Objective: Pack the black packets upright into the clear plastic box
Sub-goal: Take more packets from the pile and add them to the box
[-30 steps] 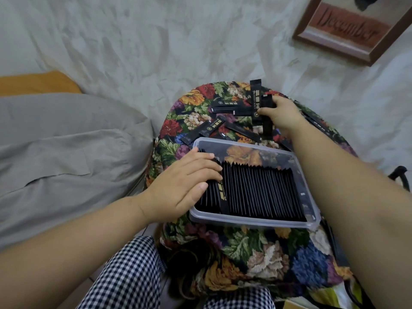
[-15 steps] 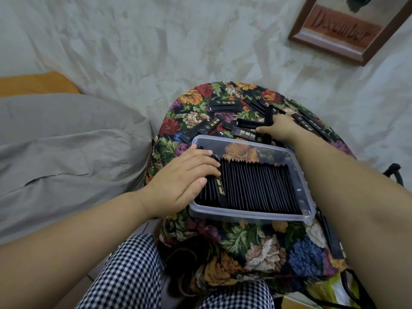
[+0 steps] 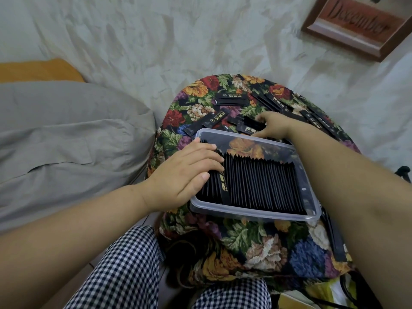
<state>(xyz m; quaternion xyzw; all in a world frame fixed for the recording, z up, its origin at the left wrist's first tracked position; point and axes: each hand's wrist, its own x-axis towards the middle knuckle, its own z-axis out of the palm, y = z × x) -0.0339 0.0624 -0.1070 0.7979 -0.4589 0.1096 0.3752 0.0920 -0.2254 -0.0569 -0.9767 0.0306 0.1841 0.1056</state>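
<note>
Head view. Compared with one second ago, the right hand (image 3: 275, 128) has come down from its raised position and the camera has tipped slightly; the left hand (image 3: 185, 172) has stayed at the same end of the row. The left fingers (image 3: 207, 153) lie straight and together, flat across the top edges of the black packets (image 3: 260, 186), with the thumb pressing on the same edges nearer the person; they grasp nothing.

Rightward of these fingertips the packets stand upright in a close row that fills most of the clear plastic box (image 3: 252, 216). Just at the fingertips one gold-printed packet (image 3: 224, 187) leans against the row. Beyond the fingertips, toward the far wall of the box, a strip of the bottom is bare.

The right fingers (image 3: 264, 118) curl down among the loose packets (image 3: 231, 99) lying flat just past the far rim. The thumb is near that rim, and a packet seems to lie between thumb and fingers, but whether they have closed on it cannot be told. More loose packets lie to the right of these fingers.

The box rests on a floral cushion (image 3: 256, 248). A grey pillow (image 3: 66, 130) lies to the left, checked trousers (image 3: 124, 270) below, and a framed sign (image 3: 356, 25) at the upper right.
</note>
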